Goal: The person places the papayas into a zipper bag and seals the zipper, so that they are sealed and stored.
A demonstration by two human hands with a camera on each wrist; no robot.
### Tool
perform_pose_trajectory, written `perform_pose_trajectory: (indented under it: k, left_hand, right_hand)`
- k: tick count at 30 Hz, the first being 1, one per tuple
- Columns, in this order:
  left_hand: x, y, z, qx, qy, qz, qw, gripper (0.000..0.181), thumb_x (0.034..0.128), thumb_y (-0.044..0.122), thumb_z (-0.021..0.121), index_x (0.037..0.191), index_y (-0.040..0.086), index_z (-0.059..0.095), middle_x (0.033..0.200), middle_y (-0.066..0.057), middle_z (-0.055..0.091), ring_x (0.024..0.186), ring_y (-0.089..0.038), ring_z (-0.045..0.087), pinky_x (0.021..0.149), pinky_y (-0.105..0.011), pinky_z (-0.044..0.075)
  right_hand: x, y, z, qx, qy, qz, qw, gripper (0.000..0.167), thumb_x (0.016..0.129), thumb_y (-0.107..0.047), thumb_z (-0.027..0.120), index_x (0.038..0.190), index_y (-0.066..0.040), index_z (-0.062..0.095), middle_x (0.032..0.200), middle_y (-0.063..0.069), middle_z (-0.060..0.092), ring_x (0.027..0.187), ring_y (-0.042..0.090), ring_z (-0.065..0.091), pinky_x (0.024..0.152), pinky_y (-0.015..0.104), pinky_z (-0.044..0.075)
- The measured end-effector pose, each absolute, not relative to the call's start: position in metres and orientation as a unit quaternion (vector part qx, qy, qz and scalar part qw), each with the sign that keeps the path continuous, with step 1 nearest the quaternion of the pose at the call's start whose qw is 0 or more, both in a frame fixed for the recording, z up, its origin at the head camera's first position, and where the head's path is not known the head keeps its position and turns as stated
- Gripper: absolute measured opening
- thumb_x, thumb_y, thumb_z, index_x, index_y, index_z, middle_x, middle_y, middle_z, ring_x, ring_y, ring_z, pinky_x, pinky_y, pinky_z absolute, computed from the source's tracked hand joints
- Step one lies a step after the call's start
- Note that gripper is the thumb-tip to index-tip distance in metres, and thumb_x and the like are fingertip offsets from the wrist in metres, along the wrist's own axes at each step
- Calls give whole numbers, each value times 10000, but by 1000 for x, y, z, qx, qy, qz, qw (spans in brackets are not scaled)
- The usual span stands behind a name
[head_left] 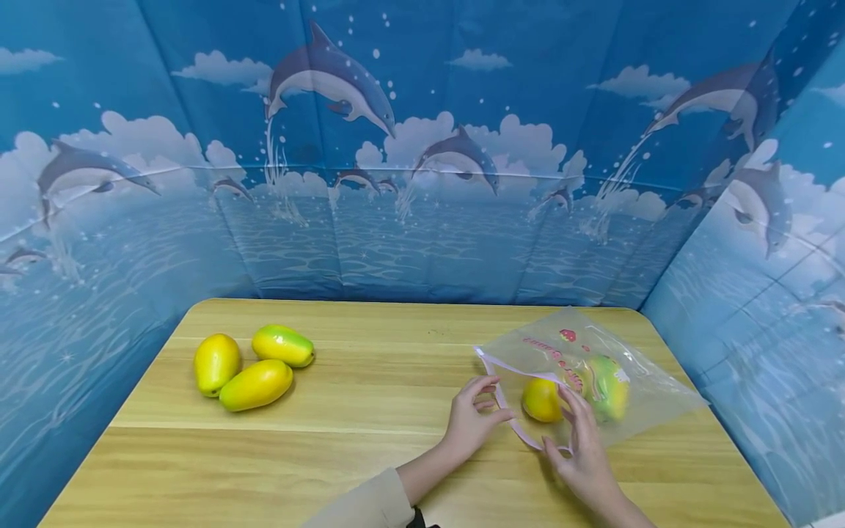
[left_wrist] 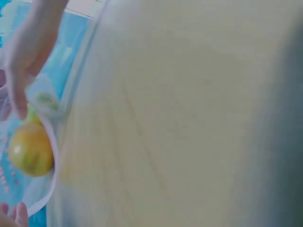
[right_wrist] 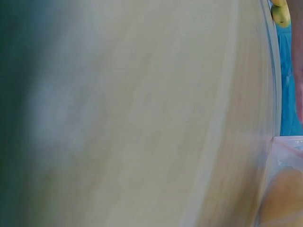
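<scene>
A clear plastic zip bag [head_left: 650,396] with a pink edge [head_left: 519,432] and red print lies at the table's right, its mouth gaping toward the left. Inside are a yellow mango [head_left: 541,400], close to the mouth, and a green-yellow fruit [head_left: 607,389] deeper in, blurred by the plastic. My left hand [head_left: 472,418] is at the mouth's left edge, thumb and fingers apart and touching the rim. At the mouth's near right side, my right hand [head_left: 581,447] has its fingers at the upper rim and its thumb lower down. In the left wrist view, the mango [left_wrist: 32,150] appears below the right hand.
Three yellow-green mangoes [head_left: 256,384] sit close together on the left of the wooden table [head_left: 370,411]. A blue dolphin-print curtain [head_left: 422,242] rises behind the table and along its sides.
</scene>
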State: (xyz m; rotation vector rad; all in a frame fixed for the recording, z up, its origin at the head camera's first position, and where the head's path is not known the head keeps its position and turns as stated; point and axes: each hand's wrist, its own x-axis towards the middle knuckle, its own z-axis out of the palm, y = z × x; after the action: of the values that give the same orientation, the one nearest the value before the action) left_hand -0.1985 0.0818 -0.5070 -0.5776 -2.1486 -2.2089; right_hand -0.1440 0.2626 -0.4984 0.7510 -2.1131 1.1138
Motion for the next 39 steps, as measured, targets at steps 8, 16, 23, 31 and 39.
perform_pose_trajectory:
  k: [8,16,23,31,39]
  left_hand:
    - [-188,37,-490,-148,-692,-707,11,536,718,47,749,1200,-35,529,1183,-212,530,1093,-401,487,898,-418,482]
    - [-176,-11,-466,-122,-708,-695,21,542,714,0,742,1202,-58,515,1193,-215,526,1123,-421,449,921,-494,443]
    - [-187,-51,-490,-112,-724,-678,49,617,704,75,772,1251,-1,499,1236,-219,511,1138,-392,464,917,-485,447]
    - [-189,-100,-484,-72,-760,-639,93,654,678,137,797,1257,38,510,1262,-168,512,1150,-343,468,948,-439,444]
    - [-188,-156,-471,-14,-797,-576,183,618,698,98,785,1250,32,515,1257,-115,522,1122,-225,476,950,-400,442]
  right_hand:
    - [-146,261,-501,274,-806,409,328,700,749,-122,612,1296,187,303,1282,347,330,1299,150,294,1023,149,319]
    - [-146,259,-502,257,-817,388,342,701,894,-366,511,1298,173,315,1264,338,354,1287,130,308,1009,132,325]
    - [-146,258,-501,265,-811,399,335,677,766,-125,606,1294,183,314,1266,355,342,1287,136,309,1012,134,323]
    - [-144,259,-501,248,-822,411,306,835,549,159,629,1314,172,294,1275,367,321,1298,106,279,1025,142,311]
    - [-142,259,-500,235,-832,409,292,859,550,182,644,1329,157,283,1290,357,315,1298,92,268,1028,134,301]
